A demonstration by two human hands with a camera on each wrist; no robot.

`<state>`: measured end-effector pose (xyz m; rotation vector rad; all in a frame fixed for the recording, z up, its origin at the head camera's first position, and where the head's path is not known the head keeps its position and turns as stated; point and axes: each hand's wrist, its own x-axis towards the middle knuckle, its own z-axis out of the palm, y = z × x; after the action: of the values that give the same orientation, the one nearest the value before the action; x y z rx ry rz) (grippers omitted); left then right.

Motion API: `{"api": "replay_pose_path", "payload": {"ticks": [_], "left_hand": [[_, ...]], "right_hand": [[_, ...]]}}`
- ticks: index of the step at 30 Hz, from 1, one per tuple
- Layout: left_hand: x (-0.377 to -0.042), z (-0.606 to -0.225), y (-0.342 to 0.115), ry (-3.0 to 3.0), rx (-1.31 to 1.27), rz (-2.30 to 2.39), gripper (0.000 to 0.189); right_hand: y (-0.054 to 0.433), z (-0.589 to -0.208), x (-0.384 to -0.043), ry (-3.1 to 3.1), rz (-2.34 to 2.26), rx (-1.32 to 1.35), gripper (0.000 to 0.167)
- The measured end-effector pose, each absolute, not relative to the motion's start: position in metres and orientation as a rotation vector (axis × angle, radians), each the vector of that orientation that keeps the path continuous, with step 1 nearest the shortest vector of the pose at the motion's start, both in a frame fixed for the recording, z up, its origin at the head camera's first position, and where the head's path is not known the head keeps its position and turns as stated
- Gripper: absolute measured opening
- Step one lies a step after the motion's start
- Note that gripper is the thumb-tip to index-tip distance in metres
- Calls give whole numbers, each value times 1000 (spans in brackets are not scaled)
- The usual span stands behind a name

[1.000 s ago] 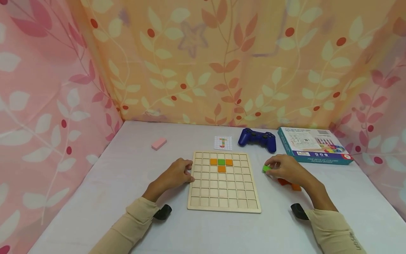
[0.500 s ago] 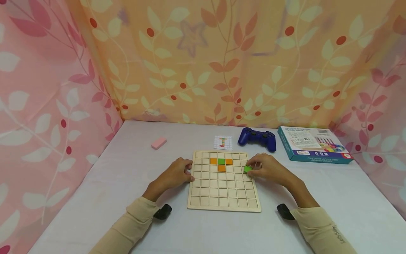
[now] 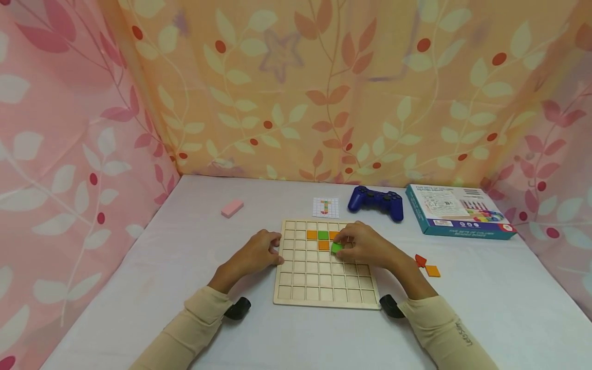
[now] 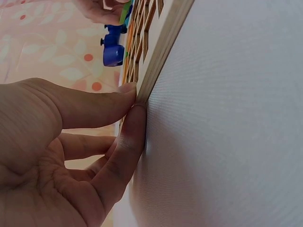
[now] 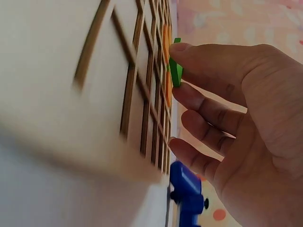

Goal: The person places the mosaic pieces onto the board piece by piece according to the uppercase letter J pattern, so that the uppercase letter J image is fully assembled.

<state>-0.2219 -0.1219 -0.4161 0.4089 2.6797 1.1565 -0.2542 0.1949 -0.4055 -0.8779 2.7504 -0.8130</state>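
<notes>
A square wooden grid board (image 3: 311, 282) lies flat on the table. My left hand (image 3: 256, 254) grips its left edge; in the left wrist view the thumb (image 4: 102, 108) and a finger pinch the rim. Near the board's far side sit a green tile (image 3: 322, 235) and several orange tiles, one of them (image 3: 324, 245) below the green. Between thumb and fingers my right hand (image 3: 370, 246) pinches a second green square tile (image 5: 175, 70), tilted close over the grid, just right of that lower orange tile. The right hand partly covers the orange tile at the row's right end.
Right of the board lie a red piece (image 3: 420, 260) and a loose orange tile (image 3: 432, 271). Beyond the board are a pattern card (image 3: 326, 207), a blue game controller (image 3: 375, 202) and a flat box (image 3: 458, 210). A pink block (image 3: 232, 208) rests at the back left.
My right hand has carried the green tile leftward from beside the loose pieces, across the board's right edge, to the orange tiles. The left hand has stayed at the board's edge.
</notes>
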Motion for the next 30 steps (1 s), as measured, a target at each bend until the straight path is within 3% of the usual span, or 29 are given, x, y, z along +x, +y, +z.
{"api": "replay_pose_path", "payload": {"ticks": [30], "left_hand": [[-224, -416, -123, 2680, 411, 1136, 30]], "right_hand": [[166, -402, -242, 2720, -699, -963, 21]]}}
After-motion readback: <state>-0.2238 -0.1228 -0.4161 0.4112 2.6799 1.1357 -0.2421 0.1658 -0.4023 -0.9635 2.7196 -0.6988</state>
